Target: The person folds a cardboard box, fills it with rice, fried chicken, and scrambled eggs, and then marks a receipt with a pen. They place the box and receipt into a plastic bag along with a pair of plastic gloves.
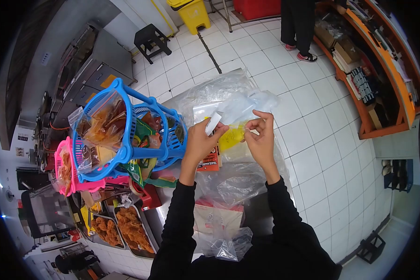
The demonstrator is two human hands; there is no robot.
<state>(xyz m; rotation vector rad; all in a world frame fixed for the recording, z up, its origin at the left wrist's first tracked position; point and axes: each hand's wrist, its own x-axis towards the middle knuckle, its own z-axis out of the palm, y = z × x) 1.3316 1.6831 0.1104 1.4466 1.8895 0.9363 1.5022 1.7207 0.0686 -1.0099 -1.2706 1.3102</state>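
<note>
My left hand (201, 141) is closed, with a folded white paper strip (213, 122) between its thumb and fingers. My right hand (262, 142) pinches with thumb and fingertips at the edge of a yellow see-through plastic packet (231, 137), which spans the gap between both hands. Whether the left fingers also touch the packet is hard to see. Beneath the hands, clear plastic bags (228, 182) lie spread over a metal table. An orange-red printed card (210, 161) pokes out below my left hand.
Left of my hands stands a blue tiered basket (126, 154) full of bagged sauces and packets, with a pink basket (65, 170) behind. Trays of fried chicken (134, 228) sit lower left. An orange shelf (382, 70) and a standing person (301, 28) are across the tiled floor.
</note>
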